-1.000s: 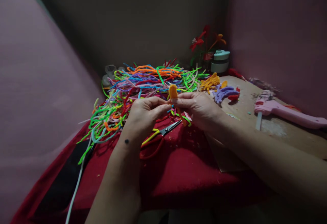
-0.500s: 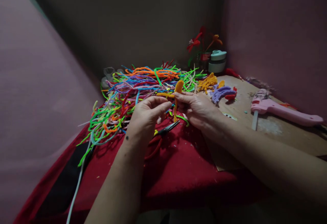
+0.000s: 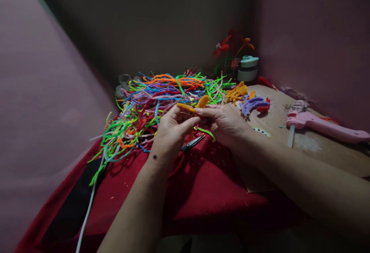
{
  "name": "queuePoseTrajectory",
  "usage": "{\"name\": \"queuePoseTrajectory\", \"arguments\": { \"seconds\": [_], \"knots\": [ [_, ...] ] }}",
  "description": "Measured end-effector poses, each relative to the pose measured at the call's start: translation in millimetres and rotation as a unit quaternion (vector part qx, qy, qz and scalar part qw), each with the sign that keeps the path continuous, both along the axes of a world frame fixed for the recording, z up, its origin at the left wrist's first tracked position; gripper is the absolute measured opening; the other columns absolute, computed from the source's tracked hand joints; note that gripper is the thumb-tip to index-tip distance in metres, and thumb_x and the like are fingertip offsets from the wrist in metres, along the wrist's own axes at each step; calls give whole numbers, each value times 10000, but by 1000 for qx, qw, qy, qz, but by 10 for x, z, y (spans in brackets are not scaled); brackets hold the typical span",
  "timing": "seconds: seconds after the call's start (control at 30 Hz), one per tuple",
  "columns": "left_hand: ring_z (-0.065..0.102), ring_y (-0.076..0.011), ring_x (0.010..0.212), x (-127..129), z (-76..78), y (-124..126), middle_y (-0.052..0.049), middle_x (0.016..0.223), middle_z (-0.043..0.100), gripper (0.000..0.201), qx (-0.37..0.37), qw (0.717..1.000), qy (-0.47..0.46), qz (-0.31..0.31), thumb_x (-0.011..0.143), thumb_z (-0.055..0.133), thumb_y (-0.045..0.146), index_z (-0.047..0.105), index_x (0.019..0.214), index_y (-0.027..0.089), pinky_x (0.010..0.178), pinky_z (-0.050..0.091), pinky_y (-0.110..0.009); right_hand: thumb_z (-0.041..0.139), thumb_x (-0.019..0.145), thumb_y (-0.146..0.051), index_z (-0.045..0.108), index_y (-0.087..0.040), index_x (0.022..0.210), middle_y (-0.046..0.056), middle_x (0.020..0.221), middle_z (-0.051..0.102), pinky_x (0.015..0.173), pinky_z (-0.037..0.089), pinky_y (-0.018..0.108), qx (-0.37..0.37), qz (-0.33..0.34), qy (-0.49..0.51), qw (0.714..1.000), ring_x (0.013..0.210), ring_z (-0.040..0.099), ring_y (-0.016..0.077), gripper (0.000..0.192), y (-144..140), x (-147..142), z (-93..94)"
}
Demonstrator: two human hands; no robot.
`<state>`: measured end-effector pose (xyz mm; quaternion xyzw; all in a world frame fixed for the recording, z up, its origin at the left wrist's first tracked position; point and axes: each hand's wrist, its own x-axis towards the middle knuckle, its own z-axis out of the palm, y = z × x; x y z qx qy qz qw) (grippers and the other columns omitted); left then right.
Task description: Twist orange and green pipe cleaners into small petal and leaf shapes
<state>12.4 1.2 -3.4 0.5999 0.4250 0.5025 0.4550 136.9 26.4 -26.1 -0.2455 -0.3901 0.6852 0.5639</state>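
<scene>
Both hands meet over a red cloth (image 3: 208, 191) and pinch one orange pipe cleaner (image 3: 199, 103), bent into a loop. My left hand (image 3: 172, 131) grips its free end at the left. My right hand (image 3: 224, 124) holds the looped part at the right. Just beyond the hands lies a big tangled pile of pipe cleaners (image 3: 156, 103) in many colours. A pair of scissors (image 3: 192, 144) lies on the cloth right under my hands, its handles hidden by my left hand.
A pink glue gun (image 3: 320, 124) lies on a cardboard sheet (image 3: 318, 149) at the right. Shaped orange pieces (image 3: 237, 91) and purple pieces (image 3: 253, 104) sit behind my right hand. A round container (image 3: 248, 69) and pipe-cleaner flowers (image 3: 228, 47) stand in the corner. Walls close in on both sides.
The orange loop stood upright between my fingers a second ago; it now tilts to the right and its free end points left. My left hand has risen and taken hold of that end.
</scene>
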Motion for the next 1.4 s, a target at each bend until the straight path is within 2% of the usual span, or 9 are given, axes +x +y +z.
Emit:
{"name": "queuePoseTrajectory", "arguments": {
  "seconds": [0.43, 0.53, 0.7, 0.77, 0.83, 0.97, 1.07, 1.17, 1.4],
  "knots": [
    [480, -72, 531, 7, 43, -22, 25, 619, 586, 137, 28, 998, 14, 61, 631, 718, 210, 644, 726, 144, 517, 384, -191, 642, 631, -170, 594, -132, 609, -24, 549, 524, 484, 288, 225, 80, -52, -107, 990, 490, 417, 64, 65, 21, 22, -18],
    [517, -103, 590, 10, -13, -18, 9, 671, 608, 95, 74, 993, 43, 75, 682, 670, 230, 653, 749, 165, 572, 413, -219, 630, 645, -181, 575, -135, 584, -32, 534, 501, 475, 272, 227, 94, -79, -130, 984, 484, 399, 62, 94, -9, 14, -13],
    [499, -137, 692, 18, -144, -22, -16, 714, 574, 90, 279, 921, 232, 141, 742, 577, 156, 639, 695, 200, 683, 395, -249, 608, 674, -181, 547, -137, 553, -41, 500, 456, 456, 242, 233, 90, -109, -164, 976, 467, 366, 59, 142, -43, 9, -8],
    [496, -144, 713, 14, -142, -25, -22, 723, 573, 96, 299, 908, 256, 144, 735, 579, 142, 636, 686, 202, 699, 392, -253, 617, 663, -176, 531, -142, 553, -46, 499, 448, 454, 240, 229, 84, -84, -134, 984, 464, 361, 56, 144, -25, 12, -10],
    [509, -138, 699, -6, -103, -20, -15, 720, 585, 57, 252, 934, 209, 140, 722, 602, 156, 641, 713, 196, 667, 402, -242, 629, 653, -173, 538, -142, 568, -46, 508, 458, 453, 243, 224, 84, -51, -105, 990, 462, 365, 54, 128, 3, 19, -11],
    [536, -102, 594, -89, -4, 18, 2, 673, 605, 96, 9, 999, -4, 45, 670, 673, 194, 636, 751, 157, 569, 419, -206, 638, 648, -165, 592, -125, 597, -30, 520, 488, 452, 261, 219, 105, -27, -102, 989, 468, 387, 57, 80, 40, 35, -6],
    [559, -97, 557, -154, 18, 54, -26, 685, 620, 152, -126, 985, -108, -47, 650, 702, 199, 628, 748, 110, 547, 451, -211, 652, 639, -174, 623, -123, 606, -18, 532, 511, 469, 303, 220, 113, -17, -106, 988, 479, 411, 65, 67, 36, 46, -3],
    [540, -80, 514, -185, 18, 66, -31, 674, 599, 145, -175, 970, -137, -101, 657, 704, 179, 617, 732, 91, 493, 444, -195, 662, 632, -185, 641, -129, 608, 0, 549, 545, 501, 351, 229, 119, -8, -113, 986, 508, 455, 84, 64, 24, 58, 5],
    [365, -23, 394, -194, 103, 2, 53, 521, 400, 116, -228, 961, -112, -106, 735, 651, 204, 588, 724, 106, 412, 382, -166, 616, 626, -131, 679, -132, 659, -1, 605, 607, 531, 379, 219, 137, 25, -124, 982, 528, 489, 77, 71, -9, 82, 92]
  ]
}}
